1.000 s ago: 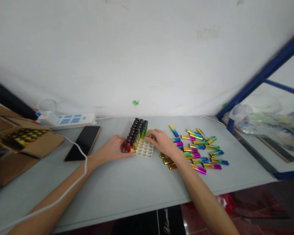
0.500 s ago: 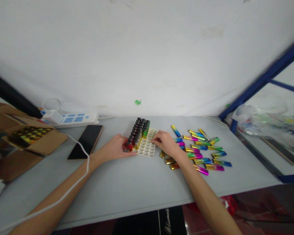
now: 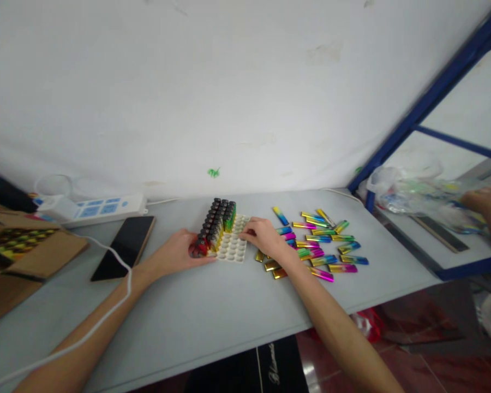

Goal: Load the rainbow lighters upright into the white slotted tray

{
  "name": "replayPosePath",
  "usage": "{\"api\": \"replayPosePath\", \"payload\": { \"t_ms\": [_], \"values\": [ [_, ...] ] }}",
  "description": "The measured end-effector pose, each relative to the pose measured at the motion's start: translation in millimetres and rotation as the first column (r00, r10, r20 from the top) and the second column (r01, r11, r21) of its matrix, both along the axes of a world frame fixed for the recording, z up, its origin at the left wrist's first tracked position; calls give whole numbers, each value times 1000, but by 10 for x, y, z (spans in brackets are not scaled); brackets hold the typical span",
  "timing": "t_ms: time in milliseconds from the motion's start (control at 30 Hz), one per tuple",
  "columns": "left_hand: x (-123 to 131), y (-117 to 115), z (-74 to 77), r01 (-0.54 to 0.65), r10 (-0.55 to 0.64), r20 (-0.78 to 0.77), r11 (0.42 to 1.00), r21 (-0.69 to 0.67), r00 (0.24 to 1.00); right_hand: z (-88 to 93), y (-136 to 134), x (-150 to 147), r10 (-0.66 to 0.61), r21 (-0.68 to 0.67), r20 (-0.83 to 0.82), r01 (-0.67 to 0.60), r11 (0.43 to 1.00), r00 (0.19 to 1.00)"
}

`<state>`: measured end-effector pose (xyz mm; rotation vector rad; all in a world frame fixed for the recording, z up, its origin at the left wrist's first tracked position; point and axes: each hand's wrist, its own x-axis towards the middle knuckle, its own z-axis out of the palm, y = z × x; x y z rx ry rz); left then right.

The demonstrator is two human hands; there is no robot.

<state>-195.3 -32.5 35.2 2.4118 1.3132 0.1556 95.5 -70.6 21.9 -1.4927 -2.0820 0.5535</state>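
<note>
My 2 hands at the lighter tray (image 3: 234, 249)

The tray lay straight ahead on the table (image 3: 213, 316), its long axis running away from me. Capped lighters (image 3: 217, 225) stood in its left rows, and the holes on the right were bare. My left hand (image 3: 175, 254) rested loosely curved against the near-left corner, touching the end lighters. My right hand (image 3: 265, 239) sat at the tray's right edge with its fingers curled narrow; I could not tell whether they pinched anything. The loose lighters (image 3: 325, 246) lay just right of that hand — nearer it than my left — mostly lengthwise across.
</note>
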Motion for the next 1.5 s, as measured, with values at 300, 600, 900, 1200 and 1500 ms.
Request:
{"api": "replayPosePath", "payload": {
  "t_ms": [300,600,900,1200,1500],
  "values": [
    [5,10,3,-24,24,27,1000,-3,999,53,-32,-31,18,16,32,-19,1000,999],
    [47,24,46,-15,15,-34,1000,-1,999,148,-17,585,-208,184,-74,218,958,975],
    [46,63,-34,-30,30,0,999,17,1000,153,-705,2151,-463,197,170,430,881,870],
    [55,47,-8,-6,6,10,1000,11,1000,128,-840,2512,-259,-20,480,306,952,838],
    [41,-8,27,-5,4,39,1000,23,999,186,-747,2441,-271,-131,103,283,950,957]
  ]
}}
